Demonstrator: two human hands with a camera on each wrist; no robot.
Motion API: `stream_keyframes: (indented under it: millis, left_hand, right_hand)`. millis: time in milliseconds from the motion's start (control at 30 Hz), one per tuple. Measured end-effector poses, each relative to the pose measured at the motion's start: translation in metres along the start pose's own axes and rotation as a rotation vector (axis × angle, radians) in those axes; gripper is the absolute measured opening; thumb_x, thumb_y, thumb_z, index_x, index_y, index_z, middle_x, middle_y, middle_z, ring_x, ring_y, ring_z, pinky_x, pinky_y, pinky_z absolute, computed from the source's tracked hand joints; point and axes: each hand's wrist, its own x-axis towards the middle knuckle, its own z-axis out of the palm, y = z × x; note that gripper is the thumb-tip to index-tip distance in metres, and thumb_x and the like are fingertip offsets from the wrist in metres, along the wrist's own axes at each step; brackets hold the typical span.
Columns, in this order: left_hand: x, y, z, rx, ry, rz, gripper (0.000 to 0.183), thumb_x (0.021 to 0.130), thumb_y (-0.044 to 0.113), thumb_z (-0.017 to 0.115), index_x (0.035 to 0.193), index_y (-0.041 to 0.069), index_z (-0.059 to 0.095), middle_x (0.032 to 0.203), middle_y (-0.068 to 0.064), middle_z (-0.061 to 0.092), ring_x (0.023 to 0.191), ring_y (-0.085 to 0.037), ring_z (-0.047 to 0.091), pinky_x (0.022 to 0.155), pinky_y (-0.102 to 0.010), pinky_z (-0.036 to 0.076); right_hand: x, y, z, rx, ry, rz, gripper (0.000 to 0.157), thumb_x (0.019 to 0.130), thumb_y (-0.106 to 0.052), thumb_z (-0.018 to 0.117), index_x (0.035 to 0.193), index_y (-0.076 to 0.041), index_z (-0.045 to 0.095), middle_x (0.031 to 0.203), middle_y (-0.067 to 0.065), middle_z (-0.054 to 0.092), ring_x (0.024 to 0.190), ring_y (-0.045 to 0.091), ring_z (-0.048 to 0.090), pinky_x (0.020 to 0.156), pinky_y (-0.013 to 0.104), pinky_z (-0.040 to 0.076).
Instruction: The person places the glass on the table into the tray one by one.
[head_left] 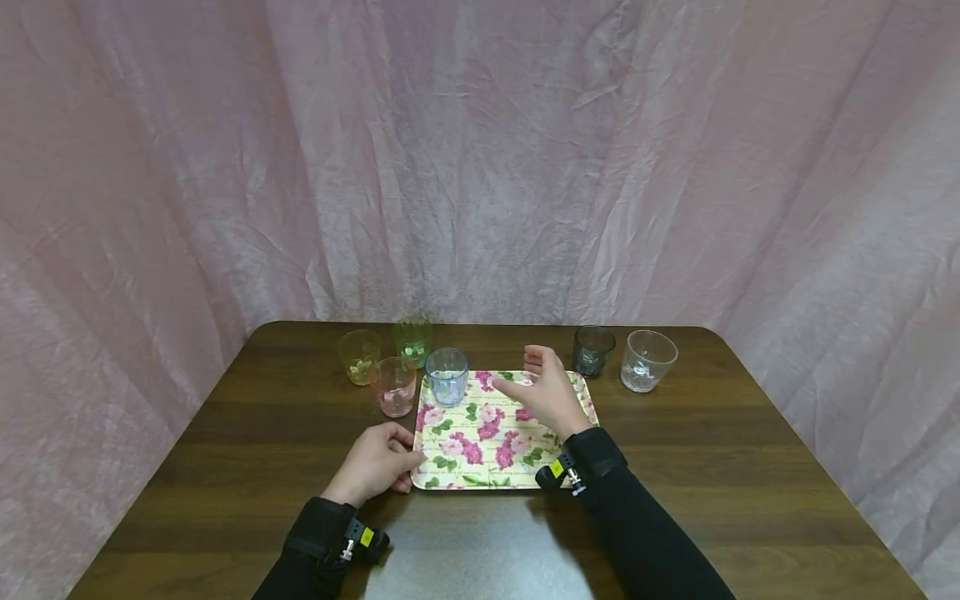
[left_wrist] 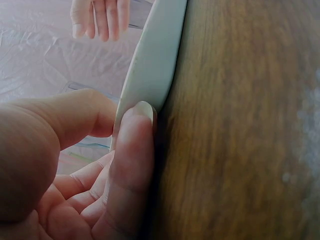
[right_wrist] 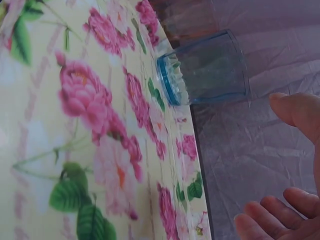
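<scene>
A floral tray lies on the table, pink blossoms printed on pale yellow. At its near left corner my left hand pinches the rim; in the left wrist view the thumb and a finger grip the tray's pale side. A blue glass stands upright on the tray's far left corner, as the right wrist view also shows the blue glass. My right hand hovers over the far right part of the tray, fingers spread and holding nothing, to the right of the blue glass.
Left of the tray stand a pink glass, a yellow glass and a green glass. A dark grey glass and a clear glass stand beyond its right side. A pink curtain hangs behind the wooden table.
</scene>
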Motion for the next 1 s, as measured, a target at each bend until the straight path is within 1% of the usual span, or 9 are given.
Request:
stream_keyframes:
  millis: [233,367,467,633,767,1000]
  left_hand:
    - [0.0,-0.003,0.0,-0.017,-0.005,0.003,0.022,0.088,0.001,0.073,0.103,-0.006,0.058,0.071,-0.014,0.063,0.051,-0.022,0.063,0.045,-0.032,0.058]
    - [0.0,-0.004,0.0,-0.021,-0.002,0.009,0.021,0.088,0.001,0.073,0.102,-0.006,0.058,0.07,-0.013,0.063,0.051,-0.022,0.062,0.045,-0.032,0.058]
    - [-0.001,-0.003,-0.001,-0.023,0.002,0.009,0.021,0.088,0.001,0.073,0.102,-0.005,0.058,0.07,-0.013,0.063,0.051,-0.022,0.062,0.046,-0.032,0.058]
    - [-0.001,-0.002,-0.001,-0.015,0.01,-0.002,0.02,0.088,0.001,0.073,0.101,-0.004,0.059,0.07,-0.013,0.062,0.051,-0.022,0.062,0.046,-0.032,0.058]
    - [0.0,0.0,-0.001,-0.001,0.019,-0.009,0.02,0.088,0.002,0.073,0.101,-0.004,0.059,0.07,-0.012,0.062,0.051,-0.021,0.062,0.045,-0.032,0.058]
    - [0.001,-0.001,-0.001,-0.008,0.014,-0.008,0.02,0.088,0.001,0.073,0.101,-0.004,0.059,0.07,-0.013,0.062,0.051,-0.021,0.062,0.045,-0.032,0.058]
  right_hand:
    - [-0.004,0.005,-0.009,0.024,0.0,-0.001,0.087,0.084,-0.04,0.08,0.149,-0.009,0.03,0.143,0.013,0.038,0.128,0.025,0.039,0.101,0.042,0.043]
    - [-0.006,0.006,-0.014,0.005,0.009,-0.003,0.086,0.084,-0.041,0.08,0.148,-0.009,0.032,0.141,0.012,0.04,0.128,0.025,0.04,0.101,0.042,0.044]
    - [-0.007,0.008,-0.018,-0.009,0.023,0.006,0.086,0.083,-0.042,0.081,0.147,-0.009,0.033,0.139,0.009,0.041,0.126,0.024,0.041,0.103,0.042,0.044]
    - [-0.009,0.011,-0.028,-0.005,0.043,0.005,0.085,0.084,-0.041,0.081,0.146,-0.008,0.034,0.139,0.01,0.042,0.126,0.023,0.041,0.107,0.045,0.038]
    - [-0.011,0.014,-0.036,0.006,0.056,-0.002,0.085,0.085,-0.039,0.08,0.146,-0.005,0.033,0.139,0.014,0.042,0.126,0.025,0.041,0.108,0.048,0.036]
    - [-0.013,0.02,-0.047,0.002,0.077,-0.016,0.086,0.085,-0.039,0.081,0.146,-0.001,0.033,0.139,0.018,0.042,0.126,0.028,0.042,0.107,0.049,0.038]
